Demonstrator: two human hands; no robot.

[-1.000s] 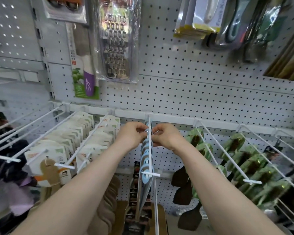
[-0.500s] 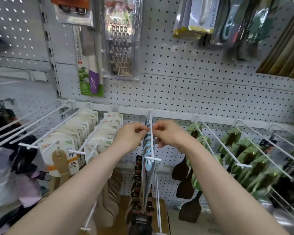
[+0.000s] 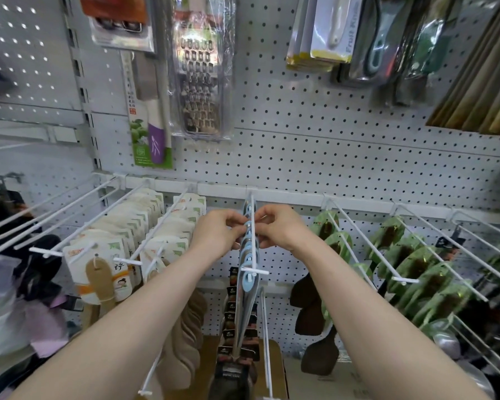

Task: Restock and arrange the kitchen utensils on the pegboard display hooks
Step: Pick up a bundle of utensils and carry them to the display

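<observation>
A long white display hook (image 3: 254,238) juts from the pegboard (image 3: 315,134) in the middle. Several steel utensils with light-blue hang tabs (image 3: 247,280) hang on it in a row. My left hand (image 3: 218,232) pinches a blue-tabbed utensil about midway along the hook from the left side. My right hand (image 3: 280,228) pinches the same tab from the right. The fingertips of both hands meet at the wire, and the utensil's lower part is hidden among the others.
Left hooks carry wooden spatulas on white cards (image 3: 104,269). Right hooks hold dark wooden spatulas with green cards (image 3: 416,269). A grater (image 3: 199,82), a purple-handled knife (image 3: 153,122) and packaged peelers (image 3: 332,27) hang above. A lower hook (image 3: 267,342) holds black-tagged utensils.
Both hands have stayed pinched on the blue tab, sliding slightly along the hook toward the pegboard. The camera has shifted a little, so the shelf sits further right in view.
</observation>
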